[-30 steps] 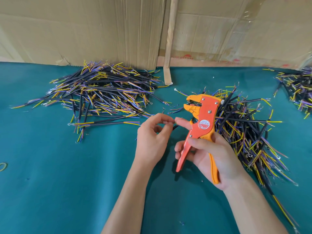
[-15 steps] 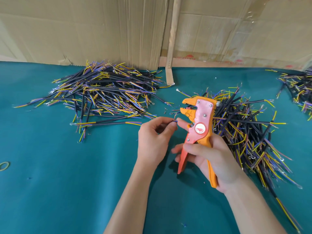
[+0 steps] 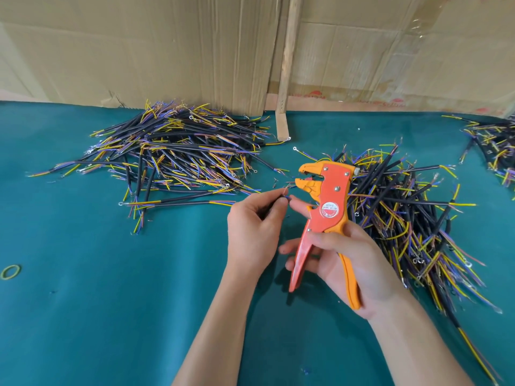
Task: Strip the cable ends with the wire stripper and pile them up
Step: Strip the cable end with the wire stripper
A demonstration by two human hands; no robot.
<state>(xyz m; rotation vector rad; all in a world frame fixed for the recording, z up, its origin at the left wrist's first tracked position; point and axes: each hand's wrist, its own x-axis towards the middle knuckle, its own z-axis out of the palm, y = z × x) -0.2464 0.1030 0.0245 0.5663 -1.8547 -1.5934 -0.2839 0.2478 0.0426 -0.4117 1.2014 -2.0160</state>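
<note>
My left hand (image 3: 255,227) pinches a thin cable end (image 3: 284,192) between thumb and forefinger, just beside the stripper's mouth. My right hand (image 3: 351,263) grips the orange wire stripper (image 3: 324,215) upright. Cable piles (image 3: 178,154) lie left and right on the green table (image 3: 97,302).

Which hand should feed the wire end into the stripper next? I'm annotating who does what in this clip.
The left hand: it already pinches the thin wire end just beside the open jaws of the wire stripper. The right hand is busy gripping the handles.
</note>
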